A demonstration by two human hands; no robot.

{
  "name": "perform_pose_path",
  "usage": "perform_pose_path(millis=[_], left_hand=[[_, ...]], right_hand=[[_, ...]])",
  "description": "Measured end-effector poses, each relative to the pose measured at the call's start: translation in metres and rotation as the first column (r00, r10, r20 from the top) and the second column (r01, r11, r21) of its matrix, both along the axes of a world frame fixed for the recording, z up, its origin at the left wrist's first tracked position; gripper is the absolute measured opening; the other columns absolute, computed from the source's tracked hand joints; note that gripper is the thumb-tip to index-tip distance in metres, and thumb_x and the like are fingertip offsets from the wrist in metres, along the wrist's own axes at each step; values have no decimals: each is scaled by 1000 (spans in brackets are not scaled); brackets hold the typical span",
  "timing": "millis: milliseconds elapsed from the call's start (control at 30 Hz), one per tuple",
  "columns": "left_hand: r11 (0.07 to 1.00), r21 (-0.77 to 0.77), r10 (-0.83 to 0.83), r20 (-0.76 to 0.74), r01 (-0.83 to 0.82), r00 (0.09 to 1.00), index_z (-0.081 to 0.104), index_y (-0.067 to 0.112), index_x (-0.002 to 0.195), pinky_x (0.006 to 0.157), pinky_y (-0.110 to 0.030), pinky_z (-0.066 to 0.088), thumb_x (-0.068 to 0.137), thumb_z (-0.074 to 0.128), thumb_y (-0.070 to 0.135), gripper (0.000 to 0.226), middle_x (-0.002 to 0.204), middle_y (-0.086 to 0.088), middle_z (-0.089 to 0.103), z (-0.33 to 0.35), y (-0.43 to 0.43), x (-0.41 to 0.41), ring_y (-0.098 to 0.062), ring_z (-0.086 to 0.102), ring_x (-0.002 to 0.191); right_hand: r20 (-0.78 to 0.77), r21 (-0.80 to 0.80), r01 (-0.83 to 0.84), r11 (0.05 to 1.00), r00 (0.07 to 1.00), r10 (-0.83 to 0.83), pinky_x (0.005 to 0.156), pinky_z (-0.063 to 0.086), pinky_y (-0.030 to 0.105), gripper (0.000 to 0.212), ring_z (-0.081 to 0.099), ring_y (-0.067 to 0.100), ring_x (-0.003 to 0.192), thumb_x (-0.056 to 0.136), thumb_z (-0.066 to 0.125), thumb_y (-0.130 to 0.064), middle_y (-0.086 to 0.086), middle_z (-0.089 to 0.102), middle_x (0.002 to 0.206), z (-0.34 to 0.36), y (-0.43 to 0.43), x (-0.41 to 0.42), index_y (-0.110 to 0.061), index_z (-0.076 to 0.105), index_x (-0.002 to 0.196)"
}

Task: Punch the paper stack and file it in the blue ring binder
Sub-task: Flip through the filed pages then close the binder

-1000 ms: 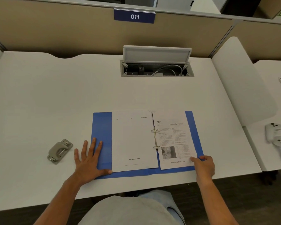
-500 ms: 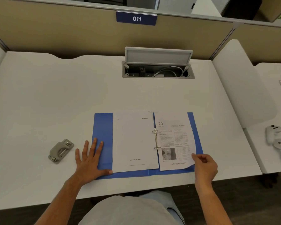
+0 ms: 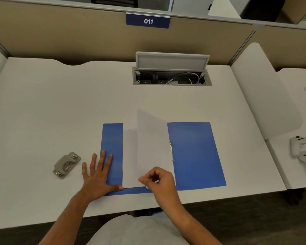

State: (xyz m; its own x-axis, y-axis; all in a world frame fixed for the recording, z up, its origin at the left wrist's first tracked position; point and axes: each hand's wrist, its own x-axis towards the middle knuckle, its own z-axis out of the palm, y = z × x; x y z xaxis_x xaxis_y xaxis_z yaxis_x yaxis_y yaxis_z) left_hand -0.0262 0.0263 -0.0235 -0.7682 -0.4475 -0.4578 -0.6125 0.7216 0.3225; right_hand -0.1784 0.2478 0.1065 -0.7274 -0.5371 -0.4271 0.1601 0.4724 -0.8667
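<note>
The blue ring binder (image 3: 194, 154) lies open on the desk (image 3: 60, 112), spine running near to far. The right hand (image 3: 159, 181) pinches the sheet's (image 3: 152, 147) near corner, mid-turn and leaning left of the rings (image 3: 171, 152); the left hand (image 3: 99, 175), spread flat, presses the left cover.

Blue binder (image 3: 194, 152), white paper (image 3: 152, 147), grey punch (image 3: 66, 164)

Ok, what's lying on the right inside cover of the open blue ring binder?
Nothing visible: the blue ring binder's right cover shows bare. The right hand is swinging the white sheet over the metal rings, hiding the left-hand pages beneath it.
</note>
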Motion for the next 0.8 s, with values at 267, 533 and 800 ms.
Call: perform_pose_path(millis=[267, 533, 800], left_hand=[[1000, -4, 0, -8, -1, 1000, -23, 38, 163, 121, -65, -21, 56, 41, 110, 144, 169, 10, -37, 1, 0, 0, -29, -37, 156], [1000, -9, -2, -46, 1, 999, -15, 36, 165, 122, -65, -19, 57, 43, 109, 143, 173, 9, -31, -3, 1, 3, -30, -32, 158], [1000, -14, -7, -47, 6, 999, -14, 35, 166, 122, -66, -17, 57, 41, 110, 143, 173, 8, -30, -5, 1, 4, -30, -32, 158]], right_hand=[[169, 37, 94, 995, 981, -98, 62, 60, 24, 18, 70, 16, 67, 85, 89, -24, 8, 75, 77, -4, -10, -3, -16, 74, 79], [292, -19, 334, 942, 903, -314, 58, 57, 31, 21, 63, 20, 57, 87, 86, -20, 3, 68, 63, 16, 7, -23, -8, 70, 80], [638, -71, 498, 864, 689, -344, 45, 45, 23, 36, 50, 13, 56, 75, 84, -30, 7, 58, 69, 21, 30, -44, -5, 67, 94]])
